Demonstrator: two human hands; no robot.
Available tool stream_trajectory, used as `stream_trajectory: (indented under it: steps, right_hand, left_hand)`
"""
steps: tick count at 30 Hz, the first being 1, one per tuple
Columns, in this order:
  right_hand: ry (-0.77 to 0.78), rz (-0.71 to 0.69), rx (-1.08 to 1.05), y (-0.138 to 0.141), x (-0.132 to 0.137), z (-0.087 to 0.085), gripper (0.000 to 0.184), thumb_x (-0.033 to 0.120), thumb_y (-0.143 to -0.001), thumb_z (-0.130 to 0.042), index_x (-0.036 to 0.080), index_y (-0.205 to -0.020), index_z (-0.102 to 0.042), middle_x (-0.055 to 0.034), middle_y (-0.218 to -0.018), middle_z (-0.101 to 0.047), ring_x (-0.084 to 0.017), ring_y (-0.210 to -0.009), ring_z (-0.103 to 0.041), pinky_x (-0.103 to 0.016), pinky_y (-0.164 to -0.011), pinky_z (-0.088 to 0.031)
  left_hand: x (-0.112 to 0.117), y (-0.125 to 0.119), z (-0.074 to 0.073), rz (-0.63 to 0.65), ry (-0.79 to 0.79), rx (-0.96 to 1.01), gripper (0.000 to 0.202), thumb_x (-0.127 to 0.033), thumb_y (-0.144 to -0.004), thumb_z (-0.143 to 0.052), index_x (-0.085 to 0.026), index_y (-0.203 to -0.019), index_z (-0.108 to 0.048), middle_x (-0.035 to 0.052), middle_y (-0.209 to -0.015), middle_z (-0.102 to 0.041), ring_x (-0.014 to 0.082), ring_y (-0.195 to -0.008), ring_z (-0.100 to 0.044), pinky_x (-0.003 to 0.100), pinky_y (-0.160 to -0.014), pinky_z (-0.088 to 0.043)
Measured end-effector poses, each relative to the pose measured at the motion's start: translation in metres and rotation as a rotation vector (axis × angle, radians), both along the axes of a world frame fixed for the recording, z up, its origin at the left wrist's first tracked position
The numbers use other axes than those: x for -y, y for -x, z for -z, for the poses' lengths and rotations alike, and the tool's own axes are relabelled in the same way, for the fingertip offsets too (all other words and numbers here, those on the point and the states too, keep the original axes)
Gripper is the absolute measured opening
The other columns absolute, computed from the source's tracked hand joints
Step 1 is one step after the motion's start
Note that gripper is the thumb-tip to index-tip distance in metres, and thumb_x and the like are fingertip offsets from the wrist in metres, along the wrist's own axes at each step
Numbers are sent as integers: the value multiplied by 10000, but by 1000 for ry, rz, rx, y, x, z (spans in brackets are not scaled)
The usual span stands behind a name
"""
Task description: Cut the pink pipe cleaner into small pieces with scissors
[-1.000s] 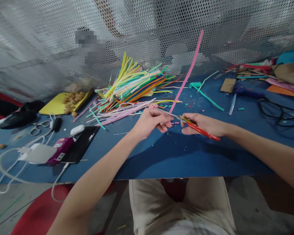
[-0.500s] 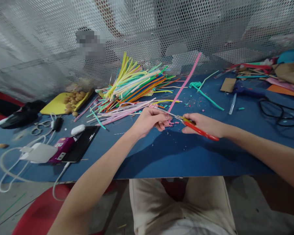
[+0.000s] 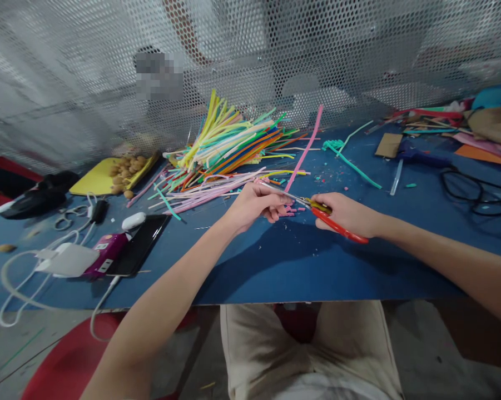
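My left hand [image 3: 254, 205] pinches the lower end of a long pink strip [image 3: 304, 149] that slants up and away over the blue table [image 3: 275, 261]. My right hand [image 3: 346, 214] grips red-handled scissors [image 3: 312, 208], whose metal blades point left and meet the strip right at my left fingertips. Small pink cut bits [image 3: 289, 211] lie on the table just under the blades.
A heap of coloured strips [image 3: 225, 150] lies behind my hands. At left are a phone [image 3: 135, 250], a pink device, a white charger [image 3: 67, 261] with cables, and a yellow tray of nuts [image 3: 120, 169]. Paper scraps and black cables [image 3: 479, 194] are at right. A perforated metal screen [image 3: 250, 55] backs the table.
The pink strip has become shorter and its upper end has dropped lower. More pink bits lie under the blades. Both hands stay in nearly the same place.
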State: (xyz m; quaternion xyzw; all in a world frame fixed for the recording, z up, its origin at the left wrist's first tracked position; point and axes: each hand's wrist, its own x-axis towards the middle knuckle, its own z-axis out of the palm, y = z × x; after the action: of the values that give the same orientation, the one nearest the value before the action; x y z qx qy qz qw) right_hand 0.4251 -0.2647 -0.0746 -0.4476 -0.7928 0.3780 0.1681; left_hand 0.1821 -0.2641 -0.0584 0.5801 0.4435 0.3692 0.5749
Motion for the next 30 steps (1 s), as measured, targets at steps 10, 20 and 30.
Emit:
stream_trajectory:
  steps: [10, 20, 30]
  right_hand:
    - [9, 74, -109, 1, -4, 4, 170, 314, -708, -611, 208, -728, -480, 51, -617, -443, -103, -551, -377, -266, -524, -288]
    - [205, 264, -557, -1, -15, 10, 335, 377, -689, -761, 226, -787, -478, 88, -561, -337, -80, -472, -291, -274, -469, -241]
    - [235, 236, -535, -1, -21, 21, 336, 395, -731, -778, 227, -766, -488, 92, -537, -342, -77, -442, -305, -273, -450, -222]
  left_hand:
    - [-5, 3, 1, -55, -64, -20, 287, -402, -753, -798, -148, -887, -787, 90, -830, -769, 98, -551, -635, 219, -539, -542]
    - [-28, 20, 25, -120, -545, -560, 285, -475, -833, -715, -236, -945, -824, 43, -852, -763, 148, -675, -588, 261, -621, -448]
    - [-31, 24, 31, -61, -690, -897, 214, -337, -869, -650, -260, -997, -803, 46, -917, -773, 178, -700, -612, 282, -678, -433]
